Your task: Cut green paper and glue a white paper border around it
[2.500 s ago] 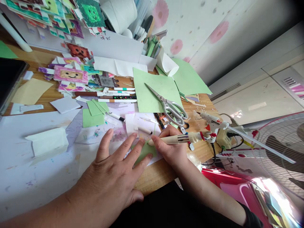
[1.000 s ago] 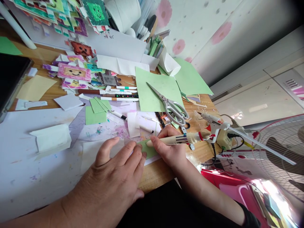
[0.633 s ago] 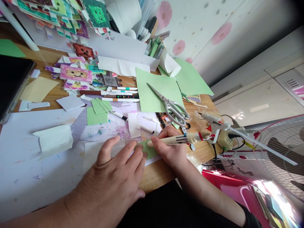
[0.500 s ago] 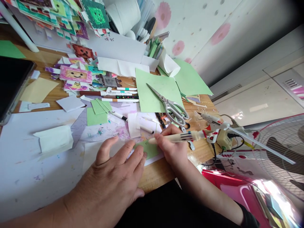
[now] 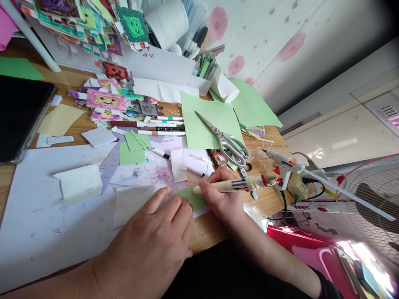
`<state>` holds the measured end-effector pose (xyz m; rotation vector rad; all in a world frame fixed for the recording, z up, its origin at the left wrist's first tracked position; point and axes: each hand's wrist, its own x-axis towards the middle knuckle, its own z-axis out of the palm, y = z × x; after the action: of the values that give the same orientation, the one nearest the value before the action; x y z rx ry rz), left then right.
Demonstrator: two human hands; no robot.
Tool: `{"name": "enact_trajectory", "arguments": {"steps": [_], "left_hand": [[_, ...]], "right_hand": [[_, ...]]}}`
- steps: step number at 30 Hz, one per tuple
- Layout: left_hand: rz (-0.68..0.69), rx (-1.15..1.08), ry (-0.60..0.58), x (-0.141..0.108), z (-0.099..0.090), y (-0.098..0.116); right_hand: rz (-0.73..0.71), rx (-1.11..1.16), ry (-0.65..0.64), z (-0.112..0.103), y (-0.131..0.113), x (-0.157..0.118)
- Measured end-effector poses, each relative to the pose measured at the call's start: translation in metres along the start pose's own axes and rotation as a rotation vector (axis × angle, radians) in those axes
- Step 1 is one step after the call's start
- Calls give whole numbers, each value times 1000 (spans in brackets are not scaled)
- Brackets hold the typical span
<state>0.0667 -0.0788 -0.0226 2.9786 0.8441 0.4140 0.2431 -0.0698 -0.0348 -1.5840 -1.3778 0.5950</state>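
In my right hand (image 5: pixel 222 197) is a thick cream multicolour ballpoint pen (image 5: pixel 237 184), gripped between thumb and fingers. Its tip points left onto a small green paper piece (image 5: pixel 191 197) near the table's front edge; the tip itself is too small to make out clearly. My left hand (image 5: pixel 158 236) lies beside that piece with fingers bent and resting at its left edge, the index finger stretched apart. Part of the green piece is hidden by both hands. Just beyond lie a white paper strip (image 5: pixel 178 166) and a white marker (image 5: pixel 195 169).
Silver scissors (image 5: pixel 229 143) lie on a green sheet (image 5: pixel 199 120). Several markers (image 5: pixel 162 128) and coloured paper faces (image 5: pixel 106 99) are spread behind. A dark-screened phone (image 5: pixel 21 116) sits left; a glue gun (image 5: pixel 282 162) and fan (image 5: pixel 370 199) are on the right.
My left hand's fingers have bent and drawn closer together. The pen tip has shifted slightly left over the small mark on the green piece. The whole view has moved a little.
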Motion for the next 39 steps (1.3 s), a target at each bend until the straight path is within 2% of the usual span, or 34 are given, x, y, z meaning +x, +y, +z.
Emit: {"name": "enact_trajectory", "arguments": {"steps": [11, 18, 24, 28, 33, 39], "left_hand": [[25, 1, 44, -2, 5, 0], [31, -3, 44, -1, 5, -1], [13, 1, 45, -3, 4, 1], [1, -4, 51, -2, 5, 1], [27, 4, 56, -1, 5, 0], [28, 0, 45, -2, 7, 0]], "right_hand": [[-36, -21, -39, 0, -2, 1], [-54, -29, 3, 0, 1, 0], [-70, -30, -58, -1, 1, 0], [-69, -60, 5, 0, 0, 1], [-67, -15, -36, -1, 4, -1], [-22, 41, 38, -2, 6, -1]]}}
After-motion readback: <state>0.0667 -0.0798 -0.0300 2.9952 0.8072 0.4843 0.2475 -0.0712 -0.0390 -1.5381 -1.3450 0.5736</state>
